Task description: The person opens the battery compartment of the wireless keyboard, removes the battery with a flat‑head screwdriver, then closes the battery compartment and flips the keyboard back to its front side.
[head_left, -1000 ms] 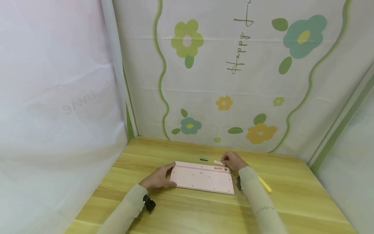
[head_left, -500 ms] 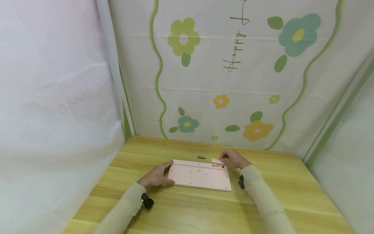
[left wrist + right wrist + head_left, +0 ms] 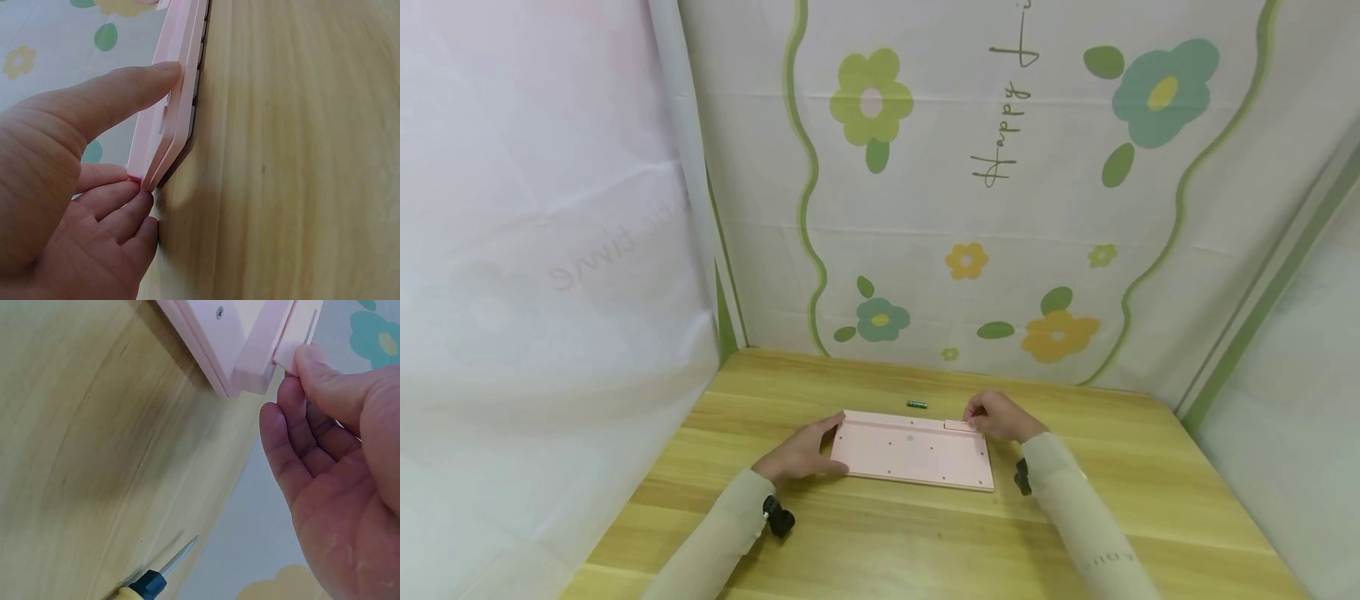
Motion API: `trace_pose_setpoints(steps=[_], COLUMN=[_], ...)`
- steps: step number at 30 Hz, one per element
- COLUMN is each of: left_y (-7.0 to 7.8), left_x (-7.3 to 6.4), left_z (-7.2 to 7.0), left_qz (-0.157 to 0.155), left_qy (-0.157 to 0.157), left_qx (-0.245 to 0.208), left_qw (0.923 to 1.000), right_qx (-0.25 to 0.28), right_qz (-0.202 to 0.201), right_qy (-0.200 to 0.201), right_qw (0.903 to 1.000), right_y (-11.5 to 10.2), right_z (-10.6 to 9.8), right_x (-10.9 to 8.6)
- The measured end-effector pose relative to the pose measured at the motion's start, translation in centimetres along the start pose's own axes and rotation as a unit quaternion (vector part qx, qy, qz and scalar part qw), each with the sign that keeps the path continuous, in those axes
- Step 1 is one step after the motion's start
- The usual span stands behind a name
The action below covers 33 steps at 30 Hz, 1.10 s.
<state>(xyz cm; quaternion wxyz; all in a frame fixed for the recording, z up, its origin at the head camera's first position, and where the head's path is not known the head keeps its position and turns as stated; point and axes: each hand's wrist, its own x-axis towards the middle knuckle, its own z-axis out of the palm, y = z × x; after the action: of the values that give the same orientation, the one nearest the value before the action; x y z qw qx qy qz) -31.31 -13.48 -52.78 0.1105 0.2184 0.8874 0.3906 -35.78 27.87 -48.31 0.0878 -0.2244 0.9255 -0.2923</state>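
A pink keyboard (image 3: 891,457) lies with its screwed back upward and its keys facing the wooden table. My left hand (image 3: 797,452) grips its left end, the thumb along the near edge and the fingertips at the far corner. At the far right, my right hand (image 3: 1004,416) pinches a small pink battery cover (image 3: 291,352) between thumb and index finger. The cover lies over the battery slot along the raised back ridge, hiding most of that slot in the head view. Just beyond the keyboard lies a green battery (image 3: 917,405).
A screwdriver (image 3: 149,584) with a yellow and black handle lies on the table to the right, mostly behind my right sleeve in the head view. Flower-printed white curtain (image 3: 917,208) stands behind the table (image 3: 880,550), and plain sheets hang at both sides.
The battery cover has come from beyond the keyboard's far edge down onto the slot, which showed uncovered before. My right hand moved slightly nearer with it; the left hand kept its grip.
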Motion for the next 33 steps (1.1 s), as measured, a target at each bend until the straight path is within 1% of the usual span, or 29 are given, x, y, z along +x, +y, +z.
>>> trace_pose_setpoints(steps=[7,14,17,19,21,25,30,33], left_y=[0.0,0.1,0.1,0.1,0.0,0.0,0.3,0.3], left_x=[0.3,0.4,0.4,0.5,0.5,0.3,0.0,-0.1], left_z=[0.1,0.1,0.0,-0.1,-0.1,-0.2,-0.3,-0.1], left_qz=[0.001,0.001,0.001,0.001,0.001,-0.002,-0.002,-0.003], left_qy=[-0.002,-0.004,-0.004,-0.004,-0.004,-0.003,-0.002,-0.001], left_qx=[-0.003,-0.005,-0.003,0.000,0.001,-0.004,-0.007,-0.006], left_qw=[1.0000,1.0000,1.0000,1.0000,1.0000,1.0000,1.0000,1.0000], right_qx=[-0.003,-0.009,-0.032,-0.056,-0.084,-0.125,-0.138,-0.145], right_qz=[-0.011,-0.003,-0.010,-0.020,-0.033,-0.050,-0.052,-0.044], right_qy=[-0.005,-0.001,0.008,0.017,0.028,0.049,0.077,0.082], right_qw=[0.9999,1.0000,0.9994,0.9981,0.9955,0.9897,0.9861,0.9851], right_y=[0.1,-0.5,-0.6,-0.6,-0.7,-0.7,-0.7,-0.8], right_z=[-0.2,-0.3,-0.3,-0.2,0.0,0.7,1.8,2.2], right_x=[-0.1,-0.2,-0.1,-0.1,-0.2,-0.5,-0.8,-0.9])
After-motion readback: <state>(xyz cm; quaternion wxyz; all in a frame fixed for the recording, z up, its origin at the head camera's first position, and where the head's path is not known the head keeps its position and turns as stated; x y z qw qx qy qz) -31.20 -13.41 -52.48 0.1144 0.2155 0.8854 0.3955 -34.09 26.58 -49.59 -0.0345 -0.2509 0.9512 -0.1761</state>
